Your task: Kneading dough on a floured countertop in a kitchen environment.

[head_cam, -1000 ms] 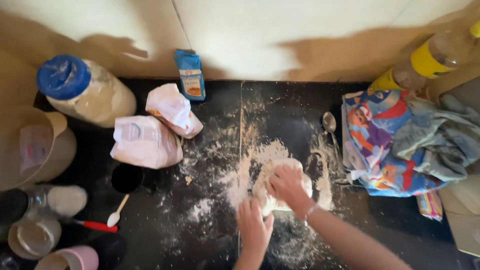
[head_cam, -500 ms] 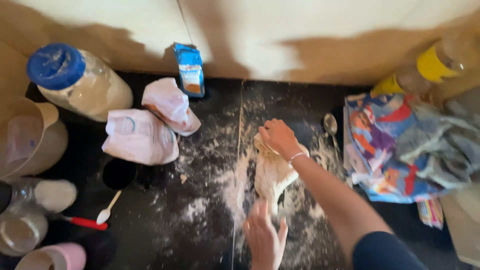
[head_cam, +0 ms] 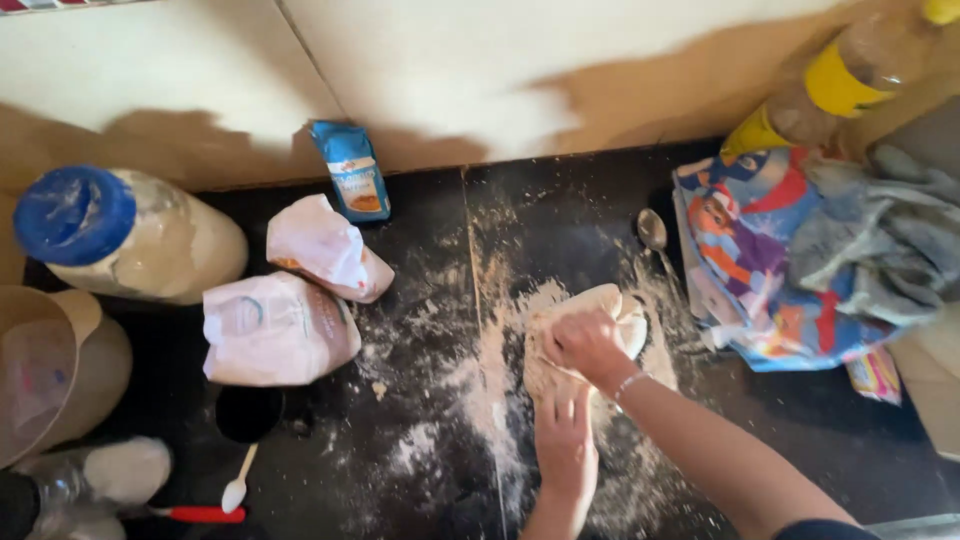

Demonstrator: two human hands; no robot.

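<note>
Dough [head_cam: 585, 335] sits centre-right of the frame on the floured black counter [head_cam: 420, 460], already one cohesive lump but uneven, so kneading looks mid-way. Right hand [head_cam: 585, 345] is curled and pressing into its top; left hand [head_cam: 563, 440] lies flat, fingers together, on its near end. Open counter lower left; tight toward the spoon [head_cam: 655, 235] and patterned cloth [head_cam: 760, 270] at right, flour bags [head_cam: 280, 325] at left.

Cream wall [head_cam: 480, 70] across frame top, brown shadows on it; black flour-dusted counter [head_cam: 420, 470] below, seam down the middle.
</note>
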